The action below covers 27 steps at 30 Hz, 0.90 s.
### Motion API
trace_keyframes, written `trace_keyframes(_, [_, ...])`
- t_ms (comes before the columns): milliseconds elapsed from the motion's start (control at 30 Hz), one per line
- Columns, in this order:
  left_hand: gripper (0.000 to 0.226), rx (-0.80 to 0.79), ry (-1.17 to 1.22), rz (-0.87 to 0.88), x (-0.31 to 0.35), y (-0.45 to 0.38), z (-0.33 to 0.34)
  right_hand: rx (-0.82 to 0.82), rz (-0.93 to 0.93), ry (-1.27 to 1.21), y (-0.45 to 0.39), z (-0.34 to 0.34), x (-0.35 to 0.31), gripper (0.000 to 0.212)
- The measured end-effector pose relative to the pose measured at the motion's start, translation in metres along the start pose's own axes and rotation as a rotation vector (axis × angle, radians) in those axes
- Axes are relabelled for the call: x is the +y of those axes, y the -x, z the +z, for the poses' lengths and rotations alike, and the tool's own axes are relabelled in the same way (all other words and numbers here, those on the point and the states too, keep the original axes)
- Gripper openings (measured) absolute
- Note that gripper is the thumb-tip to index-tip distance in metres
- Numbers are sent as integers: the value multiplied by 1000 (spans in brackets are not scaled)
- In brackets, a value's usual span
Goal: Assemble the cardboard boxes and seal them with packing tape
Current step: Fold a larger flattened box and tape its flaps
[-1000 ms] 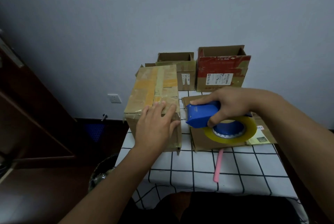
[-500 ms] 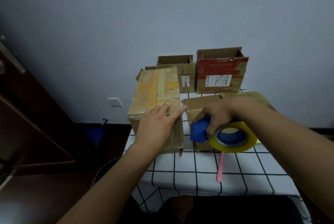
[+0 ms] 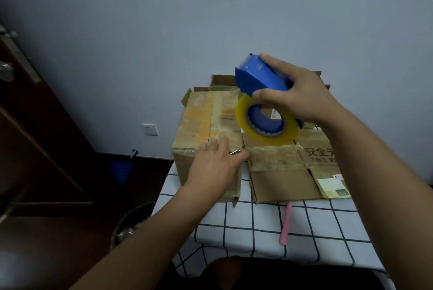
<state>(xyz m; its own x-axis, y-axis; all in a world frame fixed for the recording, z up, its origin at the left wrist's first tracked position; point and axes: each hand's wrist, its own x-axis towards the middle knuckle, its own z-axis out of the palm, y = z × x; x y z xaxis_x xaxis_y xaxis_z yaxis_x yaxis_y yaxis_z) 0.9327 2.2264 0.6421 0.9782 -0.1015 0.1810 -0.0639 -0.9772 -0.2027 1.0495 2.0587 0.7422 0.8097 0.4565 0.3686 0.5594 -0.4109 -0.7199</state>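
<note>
Two hands were engaged: my right hand [image 3: 302, 95] gripped the blue tape dispenser [image 3: 260, 77], rigid plastic and judged light, raised over the boxes. My left hand [image 3: 216, 160] lay with fingers straight on the taped cardboard box [image 3: 206, 130] at the table's [image 3: 257, 231] left edge; its glossy tape looked slippery, so holding by the corners seemed best.

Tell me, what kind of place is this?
Probably a room in a home, not a warehouse: a small table under a checked tablecloth, a plain painted wall with a socket, a dark wooden door, and reused cardboard boxes.
</note>
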Motion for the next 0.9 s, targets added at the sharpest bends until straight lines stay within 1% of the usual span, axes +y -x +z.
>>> trace_keyframes(100, [55,29,13,27,-3,1,4,30,-28,-103,-15,15,-18,73])
trace_keyframes(233, [57,25,18,27,-7,1,13,-4,-19,-131,-29,38,-24,75])
trace_keyframes(333, [63,122,40,43,-7,3,16,-20,-17,-117,-28,49,-19,73])
trace_keyframes(400, [72,183,58,17,-10,5,21,-16,-14,-117,-27,50,-17,72])
trace_keyframes(433, [72,217,83,2,-10,5,23,-27,-14,-116,-26,50,-17,72])
trace_keyframes(500, [59,306,134,10,-12,5,27,-50,-22,-105,-24,50,-17,73])
trace_keyframes(567, [44,354,155,18,-15,4,33,-48,-28,-87,-23,52,-19,72])
trace_keyframes(700, [36,426,266,-36,-25,6,40,-41,-24,-82,-25,53,-20,72])
trace_keyframes(800, [29,516,274,29,-32,9,43,-45,-21,-69,-26,54,-20,72])
trace_keyframes(900, [24,539,262,56,-34,7,45,-53,-10,-59,-28,54,-21,71])
